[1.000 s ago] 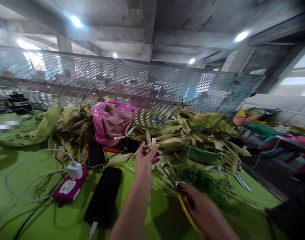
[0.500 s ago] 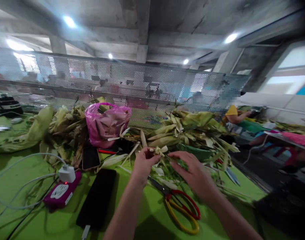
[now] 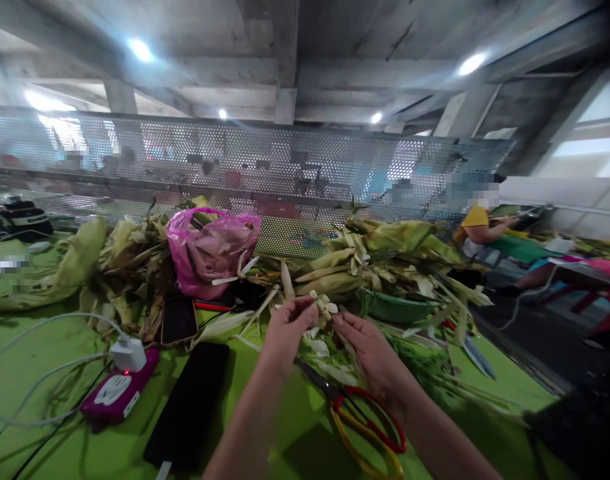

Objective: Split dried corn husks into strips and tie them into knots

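My left hand (image 3: 289, 328) pinches a small pale corn husk flower (image 3: 323, 306), its petals standing out to the right of the thumb. Close by, my right hand (image 3: 362, 340) has its thumb and fingers pressed together at the flower's lower right side. What lies between those fingertips is too small to make out. Below both hands are scissors (image 3: 367, 420) with one red and one yellow handle, partly behind the right wrist. Pale husk pieces (image 3: 319, 345) and thin green strands (image 3: 422, 363) lie under and beside the right hand.
A pink plastic bag (image 3: 212, 250) of husks stands between heaps of dried husks (image 3: 395, 257). On the green table (image 3: 285, 440) are a black phone (image 3: 189, 403), another phone (image 3: 179, 321), a purple power strip (image 3: 119, 393) with cables and a green basket (image 3: 399, 307). A person (image 3: 477, 230) sits at the right.
My right hand has moved left to the flower, and its spread fingers have closed into a pinch. My left hand keeps its hold on the flower. The view has shifted slightly.
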`<state>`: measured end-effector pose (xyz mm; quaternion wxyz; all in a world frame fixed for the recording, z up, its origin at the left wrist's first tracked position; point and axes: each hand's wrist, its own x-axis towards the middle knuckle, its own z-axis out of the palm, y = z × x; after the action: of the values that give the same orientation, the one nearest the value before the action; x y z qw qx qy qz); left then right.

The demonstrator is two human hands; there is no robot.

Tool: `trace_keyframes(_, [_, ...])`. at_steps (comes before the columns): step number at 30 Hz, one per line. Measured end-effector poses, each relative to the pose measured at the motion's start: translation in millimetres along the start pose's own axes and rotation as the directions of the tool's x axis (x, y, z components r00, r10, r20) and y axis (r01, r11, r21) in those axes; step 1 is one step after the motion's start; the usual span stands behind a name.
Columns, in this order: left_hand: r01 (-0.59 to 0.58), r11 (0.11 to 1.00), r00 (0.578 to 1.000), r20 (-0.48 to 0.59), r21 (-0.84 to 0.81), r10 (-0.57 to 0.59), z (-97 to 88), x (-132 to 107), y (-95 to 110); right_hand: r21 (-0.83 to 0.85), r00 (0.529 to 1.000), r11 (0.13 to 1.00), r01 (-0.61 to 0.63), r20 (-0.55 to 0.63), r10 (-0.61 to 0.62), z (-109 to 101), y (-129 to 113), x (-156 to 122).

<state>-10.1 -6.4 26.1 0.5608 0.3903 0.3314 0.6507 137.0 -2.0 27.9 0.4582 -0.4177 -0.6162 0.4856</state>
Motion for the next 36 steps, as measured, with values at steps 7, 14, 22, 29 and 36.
trace_keyframes(7, [0.044, 0.998, 0.999, -0.03, -0.054, -0.046, 0.2, 3.4, -6.3, 0.054, 0.997, 0.997, -0.05, 0.053, 0.048, -1.8, 1.1, 1.2])
trace_keyframes(14, [0.037, 0.999, 0.994, -0.1, 0.009, -0.036, 1.3, 2.8, -8.3, -0.189, 0.995, 0.982, 0.012, -0.098, -0.031, -14.7, 4.8, -10.5])
trace_keyframes(22, [0.086, 0.996, 0.995, -0.04, 0.001, -0.086, 4.9, 0.6, -9.1, -0.183, 1.0, 0.983, 0.006, 0.001, -0.006, -15.7, 8.1, -7.8])
trace_keyframes(29, [-0.046, 0.98, 0.991, 0.133, 0.193, 0.02, 1.5, 2.3, -18.8, -0.232, 0.999, 0.972, 0.044, 0.024, -0.039, -13.5, 13.1, -8.3])
trace_keyframes(36, [-0.115, 0.902, 0.974, 0.228, 0.416, 0.02, -7.6, 6.0, -13.6, -0.336, 0.99, 0.934, 0.12, 0.116, -0.085, -20.0, 8.2, -8.9])
